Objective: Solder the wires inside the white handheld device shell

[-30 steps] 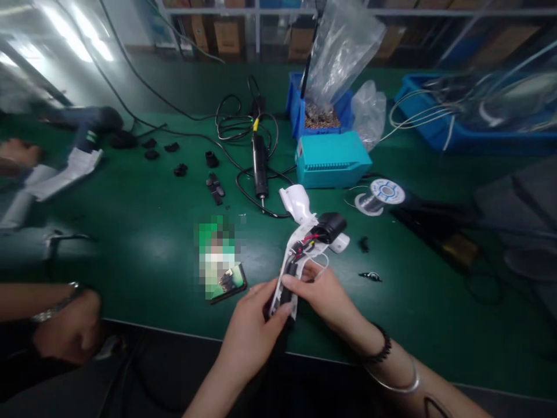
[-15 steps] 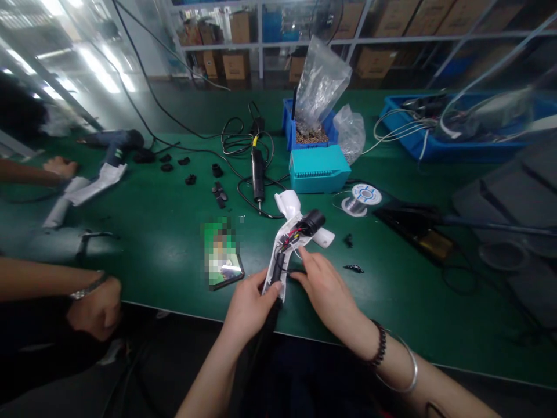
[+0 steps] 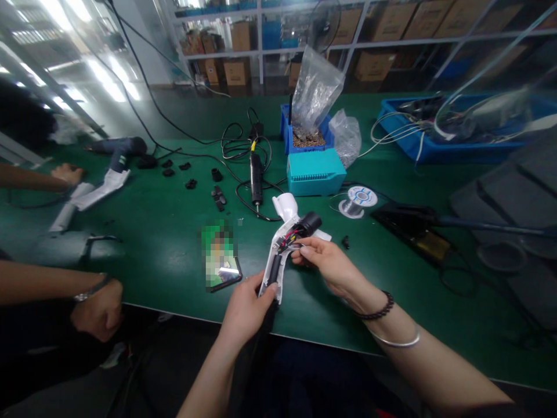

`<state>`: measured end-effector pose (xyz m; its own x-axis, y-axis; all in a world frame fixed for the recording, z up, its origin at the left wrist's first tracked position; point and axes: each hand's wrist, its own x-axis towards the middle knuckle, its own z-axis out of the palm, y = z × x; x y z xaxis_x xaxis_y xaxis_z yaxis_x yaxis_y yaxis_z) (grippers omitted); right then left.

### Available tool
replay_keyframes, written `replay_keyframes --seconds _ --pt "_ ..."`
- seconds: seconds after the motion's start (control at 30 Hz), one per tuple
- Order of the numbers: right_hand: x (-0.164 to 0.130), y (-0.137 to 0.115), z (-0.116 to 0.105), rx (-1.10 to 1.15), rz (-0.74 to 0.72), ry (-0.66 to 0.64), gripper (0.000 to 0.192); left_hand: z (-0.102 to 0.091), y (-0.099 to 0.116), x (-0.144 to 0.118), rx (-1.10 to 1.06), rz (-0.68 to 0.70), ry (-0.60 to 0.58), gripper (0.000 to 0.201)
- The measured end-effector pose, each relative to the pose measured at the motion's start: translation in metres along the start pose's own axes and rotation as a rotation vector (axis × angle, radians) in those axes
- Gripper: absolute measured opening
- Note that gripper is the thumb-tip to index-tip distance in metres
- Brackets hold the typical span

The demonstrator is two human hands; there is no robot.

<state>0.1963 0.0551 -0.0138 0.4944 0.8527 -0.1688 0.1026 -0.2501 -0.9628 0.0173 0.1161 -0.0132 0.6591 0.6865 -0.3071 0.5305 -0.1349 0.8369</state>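
Between the left hand and the right hand, at the near side of the green bench: one curved white plastic housing, interior exposed. Clamped at its handle end by the left hand, thumb over the near edge, other fingers largely hidden. Pinched between right thumb and fingertips at mid-housing, a thin pale wire. Seated in the handle just beyond the left thumb, a black cylindrical rod. Just ahead of the right fingertips, red and yellow wires and, past these, a short black cylindrical barrel. Near the left hand, ahead and to its left, a flat black-edged device, upper face mostly blurred. Near the right hand, just beyond it, one small black part; farther out, a white-flanged spool of silver wire. Ahead of both hands, well apart, a black stick-shaped screwdriver with yellow collar, bit toward the hands, and a teal slotted box. Well left of the left hand, a co-worker's hand.
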Motion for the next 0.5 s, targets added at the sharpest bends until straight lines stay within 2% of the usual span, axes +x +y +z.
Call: replay_keyframes --seconds 0.07,0.1,0.2,0.23,0.27,0.33,0.4,0.5 --pt "-0.006 0.000 0.000 -0.023 -0.050 0.077 0.016 0.000 -0.001 0.000 -0.003 0.001 0.004 0.035" --pt "-0.012 -0.001 -0.001 -0.076 -0.124 0.147 0.015 0.000 -0.002 0.000 -0.008 0.003 0.006 0.035" --pt "-0.033 -0.005 -0.001 -0.388 -0.526 0.407 0.017 -0.001 -0.001 0.002 -0.035 -0.004 -0.001 0.032" --pt "-0.041 -0.006 0.001 -0.491 -0.675 0.432 0.020 -0.001 0.001 0.002 -0.050 -0.014 -0.012 0.030" --pt "-0.047 -0.006 0.003 -0.567 -0.795 0.395 0.024 -0.002 0.002 0.003 -0.068 -0.025 -0.025 0.029" --pt "-0.054 -0.002 0.011 -0.644 -0.912 0.190 0.033 -0.003 0.005 0.005 -0.106 -0.032 -0.055 0.027" --pt "-0.056 0.004 0.020 -0.711 -0.925 -0.003 0.044 -0.003 0.007 0.008 -0.134 -0.024 -0.072 0.026" --pt "-0.052 0.013 0.028 -0.798 -0.866 -0.107 0.052 -0.002 0.005 0.007 -0.088 0.017 -0.064 0.025"
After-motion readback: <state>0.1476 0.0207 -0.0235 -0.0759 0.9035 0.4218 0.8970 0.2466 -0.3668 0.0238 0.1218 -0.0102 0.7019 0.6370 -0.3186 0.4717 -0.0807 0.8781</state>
